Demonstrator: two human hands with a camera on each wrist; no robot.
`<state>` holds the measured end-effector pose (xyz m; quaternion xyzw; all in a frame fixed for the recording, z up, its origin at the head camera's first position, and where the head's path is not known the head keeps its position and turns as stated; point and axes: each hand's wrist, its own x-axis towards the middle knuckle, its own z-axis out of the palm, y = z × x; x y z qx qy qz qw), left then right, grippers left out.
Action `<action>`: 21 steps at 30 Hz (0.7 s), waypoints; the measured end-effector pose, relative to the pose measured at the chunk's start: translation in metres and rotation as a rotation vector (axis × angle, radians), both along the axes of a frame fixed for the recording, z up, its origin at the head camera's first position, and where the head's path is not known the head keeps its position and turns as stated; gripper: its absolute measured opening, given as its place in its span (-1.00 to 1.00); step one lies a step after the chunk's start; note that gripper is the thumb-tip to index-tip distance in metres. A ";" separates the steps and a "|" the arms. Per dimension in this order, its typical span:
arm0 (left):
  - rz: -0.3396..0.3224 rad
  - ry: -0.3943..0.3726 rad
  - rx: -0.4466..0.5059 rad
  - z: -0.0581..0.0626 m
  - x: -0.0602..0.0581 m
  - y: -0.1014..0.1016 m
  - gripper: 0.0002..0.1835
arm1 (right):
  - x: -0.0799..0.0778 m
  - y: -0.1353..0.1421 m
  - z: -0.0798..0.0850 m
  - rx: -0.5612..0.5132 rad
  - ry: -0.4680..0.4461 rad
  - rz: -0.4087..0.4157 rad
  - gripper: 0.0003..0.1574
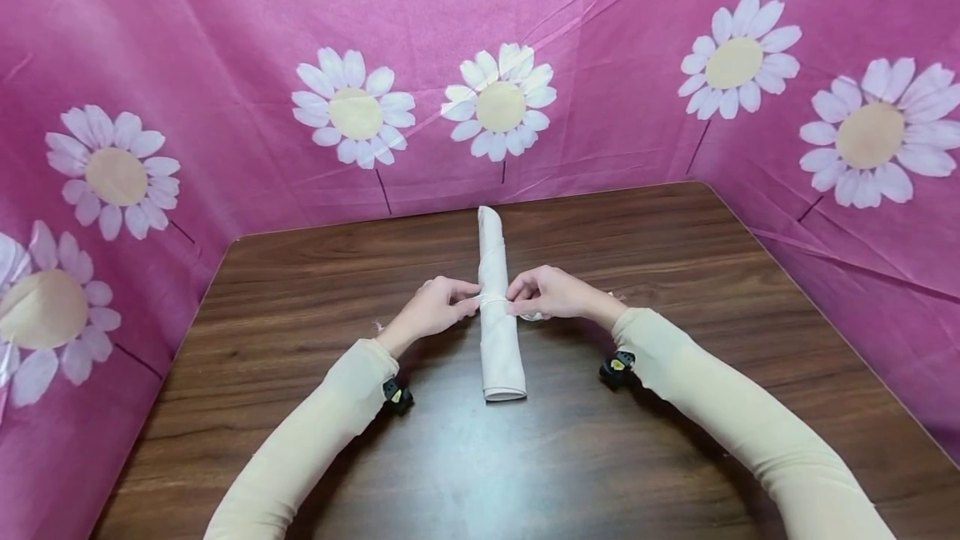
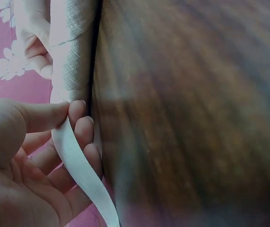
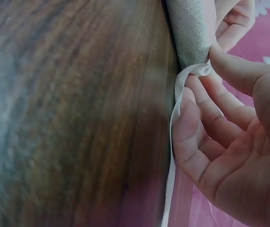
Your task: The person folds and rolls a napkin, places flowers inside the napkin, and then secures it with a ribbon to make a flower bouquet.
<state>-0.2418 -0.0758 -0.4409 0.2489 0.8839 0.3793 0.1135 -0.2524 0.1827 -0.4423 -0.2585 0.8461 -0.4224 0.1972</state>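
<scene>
A rolled white cloth (image 1: 500, 348) lies lengthwise on the table, pointing away from me, with a narrow white ribbon (image 2: 81, 165) around its middle. On the roll's left side, my left hand (image 1: 433, 307) pinches one ribbon end between thumb and forefinger; the loose tail trails down over the other fingers in the left wrist view. Close against the right side, my right hand (image 1: 553, 292) holds the other ribbon part at the roll. Its thumb tip presses at the cloth in the right wrist view, and the ribbon tail runs down past the curled fingers.
The dark wood-grain table (image 1: 300, 290) extends to both sides of the roll. Behind and beside it hangs a pink curtain (image 1: 247, 107) with large white daisies. A small black device (image 1: 397, 396) sits at each wrist, over the cream sleeves.
</scene>
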 end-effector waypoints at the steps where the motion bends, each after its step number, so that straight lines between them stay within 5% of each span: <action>1: 0.007 -0.004 0.001 0.000 0.000 0.000 -0.64 | 0.000 0.000 -0.001 -0.005 -0.001 -0.002 -0.76; 12: 0.120 0.032 -0.059 0.002 0.006 0.004 -0.77 | 0.001 -0.004 -0.005 -0.020 -0.008 -0.017 -0.92; 21: 0.097 -0.038 -0.069 -0.001 0.009 -0.001 -0.70 | -0.005 0.003 -0.008 0.010 0.049 0.057 -0.83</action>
